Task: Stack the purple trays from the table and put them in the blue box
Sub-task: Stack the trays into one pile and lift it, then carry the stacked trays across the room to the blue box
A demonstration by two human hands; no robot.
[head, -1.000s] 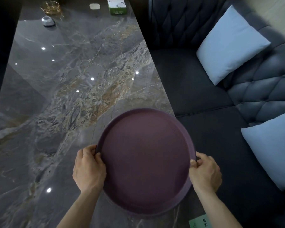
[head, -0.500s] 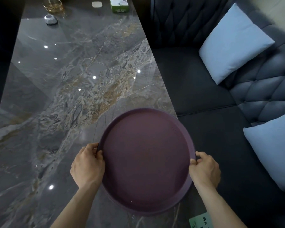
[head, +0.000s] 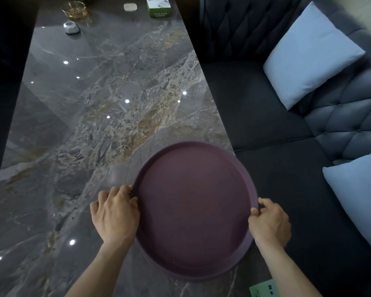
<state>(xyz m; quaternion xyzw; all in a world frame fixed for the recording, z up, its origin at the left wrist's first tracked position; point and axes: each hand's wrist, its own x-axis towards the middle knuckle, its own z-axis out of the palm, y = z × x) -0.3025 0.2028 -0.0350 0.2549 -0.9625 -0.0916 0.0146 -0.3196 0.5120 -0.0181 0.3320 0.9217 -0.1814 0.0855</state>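
Both hands grip a round purple tray (head: pixel 194 211) at the desk's (head: pixel 84 129) right edge. The left hand (head: pixel 115 215) has its fingers closed on the left rim. The right hand (head: pixel 270 221) pinches the right rim.

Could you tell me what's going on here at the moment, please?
A person is holding a round purple tray by its rim with both bare hands, the left hand on one side and the right hand on the other. The tray sits at the near right edge of a dark marble table, next to a dark sofa with pale blue cushions. It may be more than one tray stacked; I cannot tell. No blue box is in view.
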